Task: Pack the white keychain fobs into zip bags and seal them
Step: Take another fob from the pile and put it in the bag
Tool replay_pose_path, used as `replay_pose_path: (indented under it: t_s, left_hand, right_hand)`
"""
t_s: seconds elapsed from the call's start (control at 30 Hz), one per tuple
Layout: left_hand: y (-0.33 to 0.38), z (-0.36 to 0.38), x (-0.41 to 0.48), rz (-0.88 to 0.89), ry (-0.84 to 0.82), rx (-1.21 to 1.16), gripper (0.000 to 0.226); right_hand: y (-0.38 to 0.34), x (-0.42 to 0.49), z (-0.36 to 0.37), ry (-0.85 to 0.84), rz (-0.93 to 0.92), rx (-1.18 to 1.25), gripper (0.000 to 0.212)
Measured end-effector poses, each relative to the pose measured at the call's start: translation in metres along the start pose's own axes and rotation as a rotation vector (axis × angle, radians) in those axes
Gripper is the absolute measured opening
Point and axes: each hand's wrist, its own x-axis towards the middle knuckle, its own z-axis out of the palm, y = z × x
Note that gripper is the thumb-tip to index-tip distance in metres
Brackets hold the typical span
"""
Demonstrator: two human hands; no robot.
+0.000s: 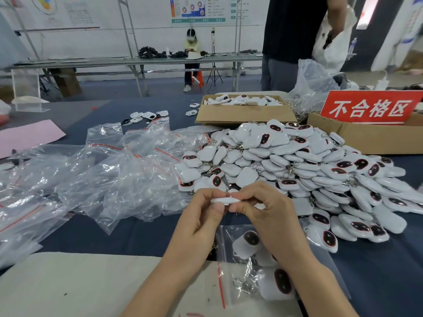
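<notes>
Both hands (231,209) pinch one flat white fob (225,200).

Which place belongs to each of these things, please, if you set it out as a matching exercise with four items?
Things: 1 red sign; 2 empty zip bags; 3 filled zip bag; 4 single white fob.
Places: A pinched between left hand and right hand; B standing in the right cardboard box; C spread left of the fob pile; D lying beneath the right hand, nearest the person.
Pairs: 1-B; 2-C; 3-D; 4-A.
</notes>
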Motion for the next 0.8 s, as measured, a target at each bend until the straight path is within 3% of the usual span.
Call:
replay_pose_path:
  t_s: [0.07, 0.17, 0.27, 0.37, 0.57, 0.8]
  left_hand:
    - [0.0, 0.002, 0.001, -0.025, 0.013, 0.035, 0.025]
    - [-0.004, 0.004, 0.005, -0.046, 0.049, 0.063, 0.013]
    - [-0.003, 0.001, 0.006, -0.066, 0.045, -0.003, 0.036]
    - [0.0, 0.0, 0.004, -0.077, 0.04, -0.036, 0.044]
    - [0.0, -0.002, 0.007, -0.113, 0.085, 0.033, 0.034]
    - [-0.002, 0.0, 0.008, -0.082, 0.117, 0.113, 0.031]
  right_hand:
    - [0.003, -0.001, 0.002, -0.012, -0.054, -0.052, 0.022]
    - [0.009, -0.002, 0.005, -0.036, -0.068, -0.13, 0.018]
    - [0.012, 0.0, 0.003, -0.097, 0.138, -0.009, 0.031]
    - [0.016, 0.003, 0.003, -0.172, 0.317, 0.105, 0.039]
    - [0.018, 0.002, 0.001, -0.202, 0.306, 0.13, 0.02]
    - [0.017, 0.002, 0.002, -0.225, 0.322, 0.178, 0.028]
